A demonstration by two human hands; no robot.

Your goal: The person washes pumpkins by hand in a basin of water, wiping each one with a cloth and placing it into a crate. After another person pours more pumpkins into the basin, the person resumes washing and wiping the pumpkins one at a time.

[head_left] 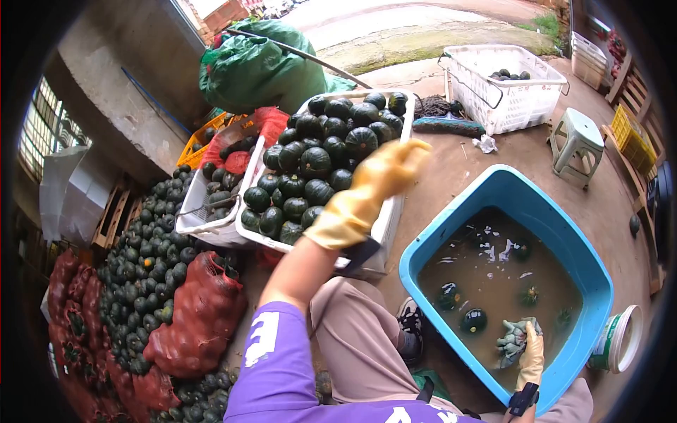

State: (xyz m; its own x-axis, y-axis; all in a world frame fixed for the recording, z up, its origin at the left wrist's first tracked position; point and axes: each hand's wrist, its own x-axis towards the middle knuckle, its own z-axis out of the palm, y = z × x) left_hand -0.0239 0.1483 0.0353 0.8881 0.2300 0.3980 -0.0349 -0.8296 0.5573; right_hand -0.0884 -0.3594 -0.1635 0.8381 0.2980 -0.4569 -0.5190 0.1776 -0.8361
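My left hand [374, 183], in a yellow rubber glove, is stretched out over the near rim of a white crate [390, 218]. The crate is heaped with dark green squashes [315, 162]. The fingers are extended and nothing shows in the hand. My right hand [530, 356], also gloved, rests at the near side of a blue tub [451, 218] of muddy water. It grips a grey-green cloth [513, 340]. A few squashes [474, 321] float in the water to the left of that hand.
A loose pile of squashes [141, 268] and red net bags [201, 317] lie at left. Behind them are a second white crate [204, 222] and a green sack [261, 70]. A white basket [504, 106], stool [577, 137] and bucket [620, 338] stand at right.
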